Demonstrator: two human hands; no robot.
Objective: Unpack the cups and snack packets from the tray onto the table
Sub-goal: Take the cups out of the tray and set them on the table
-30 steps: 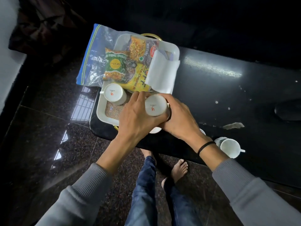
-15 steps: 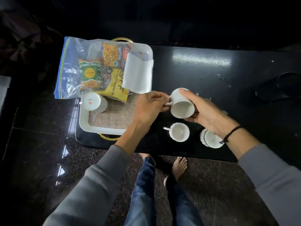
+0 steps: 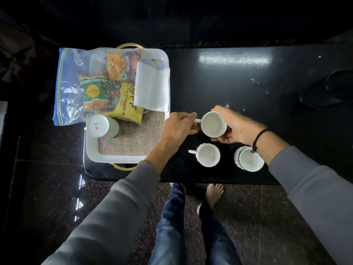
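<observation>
A white tray (image 3: 89,150) with a burlap liner sits at the left end of the black table (image 3: 238,88). On it lie several snack packets (image 3: 122,96), partly inside a clear zip bag (image 3: 68,83), a white paper sheet (image 3: 151,88) and one upside-down white cup (image 3: 99,126). To the right of the tray, both hands hold an upright white cup (image 3: 214,124) just above the table: my left hand (image 3: 179,127) pinches its handle, my right hand (image 3: 236,127) wraps its body. Two more white cups (image 3: 207,154) (image 3: 248,159) stand upright near the front edge.
A dark sandal-like object (image 3: 328,90) lies at the table's far right. The table's front edge runs just above my legs and bare foot (image 3: 214,192). The floor is dark polished stone. The tray has gold handles (image 3: 122,166).
The cup has been lifted off the tray, turned upright and carried right over the table. The camera view has shifted so the tray sits further left.
</observation>
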